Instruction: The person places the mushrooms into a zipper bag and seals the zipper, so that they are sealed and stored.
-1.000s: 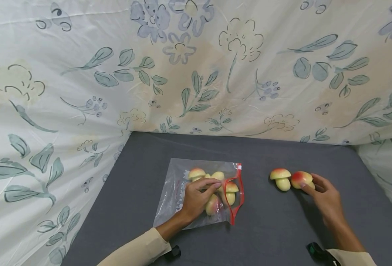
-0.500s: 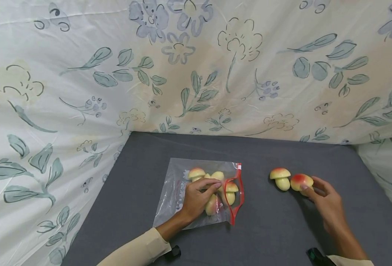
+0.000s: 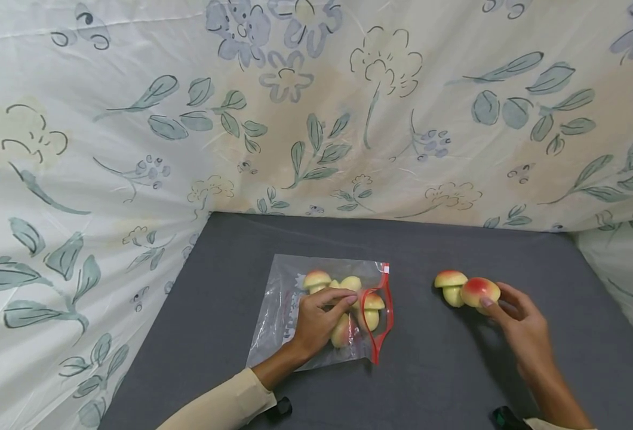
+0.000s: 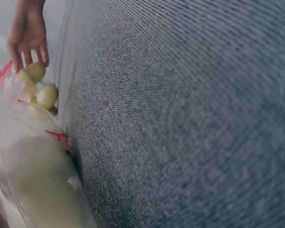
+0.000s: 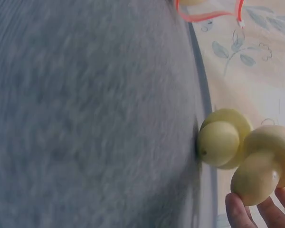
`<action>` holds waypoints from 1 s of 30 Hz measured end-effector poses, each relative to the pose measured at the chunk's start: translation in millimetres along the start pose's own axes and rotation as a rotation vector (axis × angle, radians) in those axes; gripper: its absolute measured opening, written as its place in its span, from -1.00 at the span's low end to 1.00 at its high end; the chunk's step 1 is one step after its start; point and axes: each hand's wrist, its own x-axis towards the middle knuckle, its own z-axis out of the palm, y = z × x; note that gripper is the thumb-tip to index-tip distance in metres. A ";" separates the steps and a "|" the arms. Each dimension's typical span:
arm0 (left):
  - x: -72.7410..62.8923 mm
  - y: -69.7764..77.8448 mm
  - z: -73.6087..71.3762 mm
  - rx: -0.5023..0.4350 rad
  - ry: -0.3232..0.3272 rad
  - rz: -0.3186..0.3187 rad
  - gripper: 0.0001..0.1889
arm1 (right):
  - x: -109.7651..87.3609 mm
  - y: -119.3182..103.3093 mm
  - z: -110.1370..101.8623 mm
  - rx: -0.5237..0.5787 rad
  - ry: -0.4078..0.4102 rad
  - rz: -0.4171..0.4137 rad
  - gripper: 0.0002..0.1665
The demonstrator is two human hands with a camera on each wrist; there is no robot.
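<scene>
A clear zip bag (image 3: 274,310) with a red zip edge (image 3: 387,298) lies on the dark cloth, its mouth gaping to the right. Inside it are several toy mushrooms (image 3: 316,279) with red-and-yellow caps and pale stems. My left hand (image 3: 316,322) lies over the bag, thumb and fingers pinching its upper layer near the mouth. On the right, my right hand (image 3: 528,334) grips a toy mushroom (image 3: 479,291) between thumb and fingers. Another toy mushroom (image 3: 449,285) sits just left of it; in the right wrist view the held mushroom (image 5: 256,178) overlaps the other mushroom (image 5: 221,142).
Dark grey cloth (image 3: 418,370) covers the table. A floral curtain (image 3: 381,149) hangs behind it and along the left side. Black wrist devices, such as the right one (image 3: 507,418), show near the front.
My right hand has moved slightly left with the mushroom, which now partly covers the other one in the head view. The left hand and bag have stayed in place.
</scene>
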 end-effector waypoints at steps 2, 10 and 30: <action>0.0 0.3 -0.1 0.001 0.001 -0.001 -0.89 | -2.2 -2.5 2.9 0.040 -0.011 -0.003 -0.27; 0.1 0.9 -0.3 0.009 0.000 0.003 -0.89 | -10.7 -11.4 17.0 0.111 -0.070 -0.037 -0.35; 0.9 0.1 -0.5 0.041 0.013 0.045 -0.89 | -28.7 -29.2 63.0 0.094 -0.236 -0.095 -0.35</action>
